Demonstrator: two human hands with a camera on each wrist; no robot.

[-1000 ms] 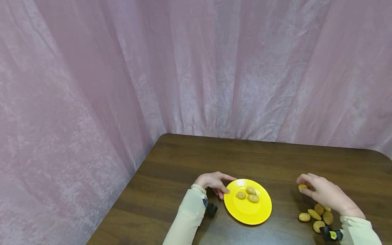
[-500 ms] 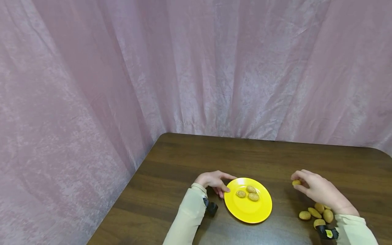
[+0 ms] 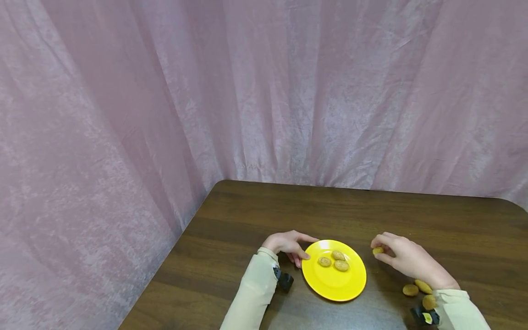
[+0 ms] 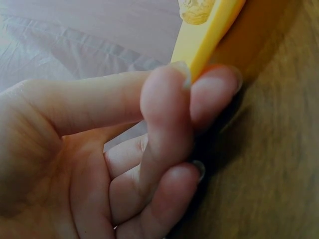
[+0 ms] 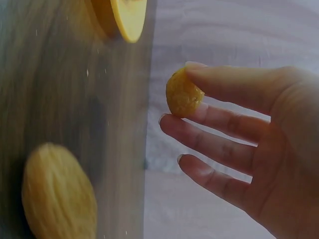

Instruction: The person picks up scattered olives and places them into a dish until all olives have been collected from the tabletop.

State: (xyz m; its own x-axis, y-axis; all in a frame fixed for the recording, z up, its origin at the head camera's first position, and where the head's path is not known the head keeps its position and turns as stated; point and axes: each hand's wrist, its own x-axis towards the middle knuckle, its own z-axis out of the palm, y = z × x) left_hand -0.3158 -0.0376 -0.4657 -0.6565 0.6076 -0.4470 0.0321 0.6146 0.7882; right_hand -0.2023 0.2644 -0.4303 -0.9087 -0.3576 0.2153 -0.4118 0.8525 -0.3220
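1. Head view: moderate, even light; mostly sharp.
2. Pale glare on the desk [image 3: 247,206] toward its near edge; far edge darker.
3. Plate [image 3: 334,286]: small highlight at the rim nearest the desk's far edge.
4. Soft shadow on the desk below the right hand [image 3: 406,258].
5. Left wrist view: dim; left hand [image 4: 89,164] shaded, deep shadow between fingertips and desk.
6. Right wrist view: hazy; curtain [image 5: 239,30] washed out, larger piece [image 5: 60,194] on the desk blurred.
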